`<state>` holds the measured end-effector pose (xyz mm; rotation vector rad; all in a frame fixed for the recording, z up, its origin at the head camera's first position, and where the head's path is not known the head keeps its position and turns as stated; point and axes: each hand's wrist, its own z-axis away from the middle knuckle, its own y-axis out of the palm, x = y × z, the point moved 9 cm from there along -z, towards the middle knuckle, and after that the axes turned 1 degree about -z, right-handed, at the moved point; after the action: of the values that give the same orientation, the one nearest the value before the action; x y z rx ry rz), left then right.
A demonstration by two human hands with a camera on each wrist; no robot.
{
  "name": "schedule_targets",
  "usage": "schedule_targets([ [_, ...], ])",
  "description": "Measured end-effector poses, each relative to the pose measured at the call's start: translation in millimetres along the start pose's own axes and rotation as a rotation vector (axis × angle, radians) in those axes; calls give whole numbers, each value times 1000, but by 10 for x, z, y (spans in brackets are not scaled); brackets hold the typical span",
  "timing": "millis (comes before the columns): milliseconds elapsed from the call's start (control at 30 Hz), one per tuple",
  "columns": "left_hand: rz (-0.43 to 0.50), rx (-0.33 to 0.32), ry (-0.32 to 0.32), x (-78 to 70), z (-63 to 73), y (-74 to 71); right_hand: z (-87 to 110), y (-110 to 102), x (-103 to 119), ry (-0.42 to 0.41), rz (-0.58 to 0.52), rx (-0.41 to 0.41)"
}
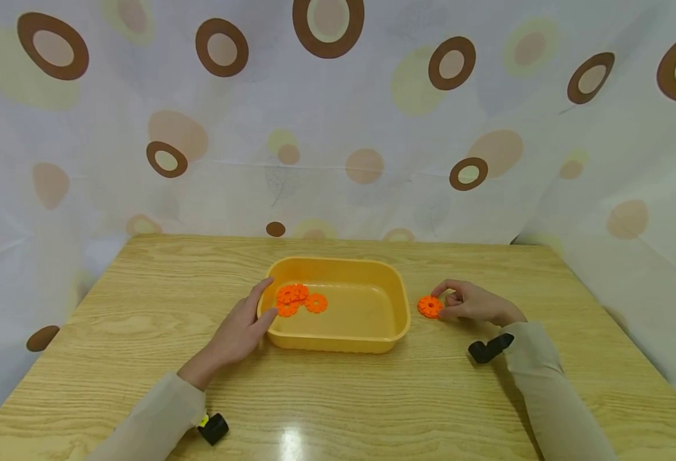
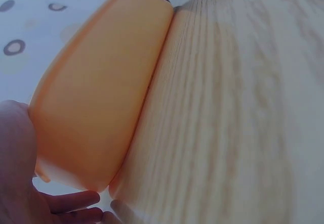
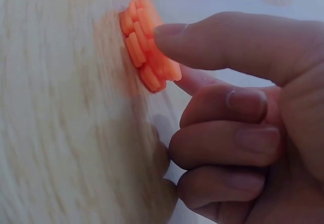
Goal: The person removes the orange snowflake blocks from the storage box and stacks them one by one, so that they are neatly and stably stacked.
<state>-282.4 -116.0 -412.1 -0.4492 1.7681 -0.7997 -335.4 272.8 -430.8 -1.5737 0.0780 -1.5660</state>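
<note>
The orange disc stack [image 1: 425, 310] is just outside the yellow tray [image 1: 361, 310], at its three o'clock, between the thumb and forefinger of the right hand [image 1: 477, 302]. Largest of all, a spotted cloth [image 1: 326, 115] hangs beyond the wooden table [image 1: 338, 403] at twelve o'clock and along its nine and three o'clock sides. The tray rests on the table; its raised wall at three o'clock stands between the stack and the loose orange discs [image 1: 316, 303] inside. Two pale sleeves [image 1: 554, 384] come in from seven and five o'clock.

The left hand [image 1: 241, 331] grips the tray's nine o'clock end and covers part of the rim there; its thumb reaches over it, close to the discs. The right hand pinches the stack by its edge, the other fingers curled in. Whether the stack is raised off the table I cannot tell. A black device [image 1: 214, 429] is at each wrist.

Smallest, at least four loose discs lie at nine o'clock inside the tray, most overlapping, one slightly nearer the middle.
</note>
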Motion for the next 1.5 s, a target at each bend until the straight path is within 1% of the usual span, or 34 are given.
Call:
schedule_targets([
  [267,-15,-1,4,-2,-1,19,18,2,-8,-4,-19,-6],
  [467,-1,1,10,0,8,7,-29,-37,-1,9,33,-71],
  [633,13,-7,17,-4,22,-13,-78,-60,57,38,28,-115],
  [800,26,1,7,10,27,13,-89,-108,133,38,42,-165],
  [933,28,2,-1,9,3,19,-93,-125,259,4,34,-185],
  [1067,14,-5,8,-13,-15,11,-109,-110,464,-73,4,-198],
  [1167,11,2,14,-26,-24,23,-127,-106,637,-139,10,-229],
  [1233,18,5,17,-30,-24,28,-151,-105,735,-166,12,-252],
  [1367,23,-6,15,-22,-13,9,-238,-108,879,-186,0,-292],
  [1500,12,-9,14,-7,-1,-1,-332,-90,977,-202,-3,-301],
])
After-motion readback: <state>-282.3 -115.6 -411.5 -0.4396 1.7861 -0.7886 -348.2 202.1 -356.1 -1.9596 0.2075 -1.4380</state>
